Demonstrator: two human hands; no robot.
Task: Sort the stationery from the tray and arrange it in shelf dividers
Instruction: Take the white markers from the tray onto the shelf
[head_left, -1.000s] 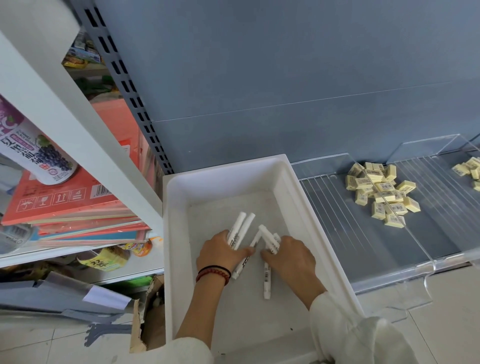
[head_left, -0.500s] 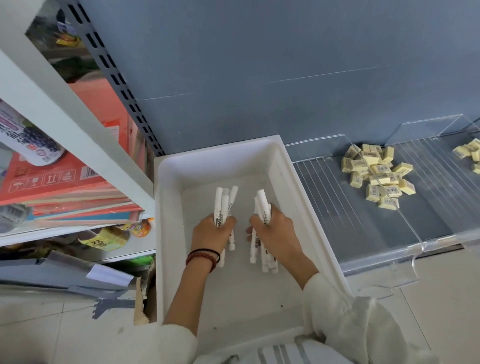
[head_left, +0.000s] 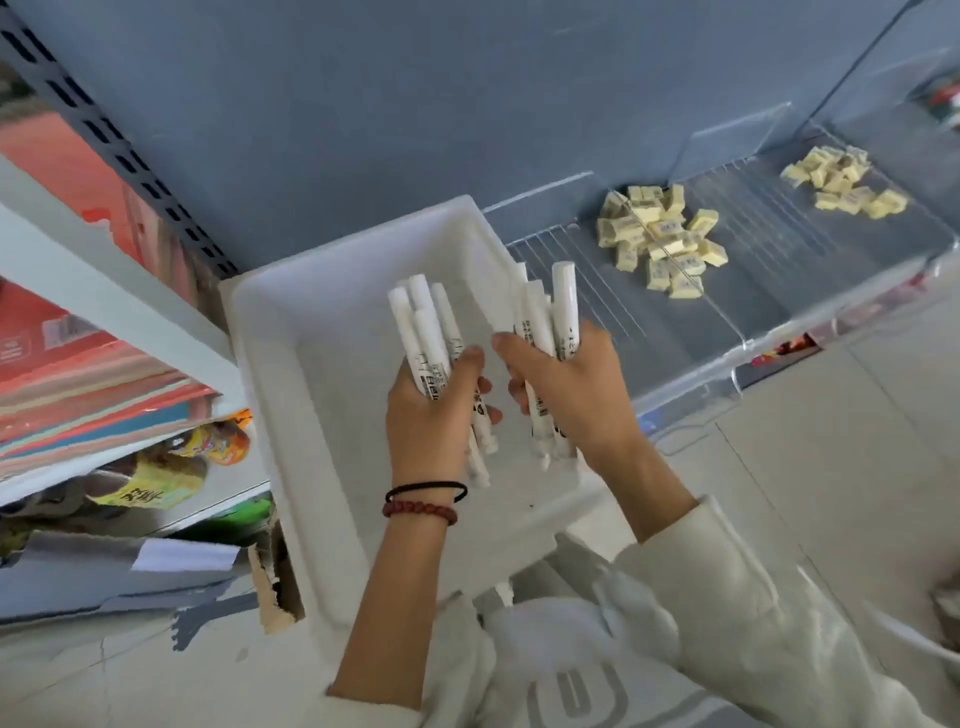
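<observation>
Gripping one bundle of white markers (head_left: 423, 332) in the left hand (head_left: 431, 421) and a second bundle (head_left: 543, 317) in the right hand (head_left: 576, 395), fingers curled tight around the middle of the barrels, above the white tray (head_left: 270, 332). Probably light and stiff, of smooth plastic, easy to let slip when bundled; better to hold at mid-length, firmly, with tips level. About five in the left bundle and about four in the right, not sure because of overlap. On the shelf, parted by a clear divider (head_left: 730, 319): two piles of yellow erasers (head_left: 660, 239), too many to count.
</observation>
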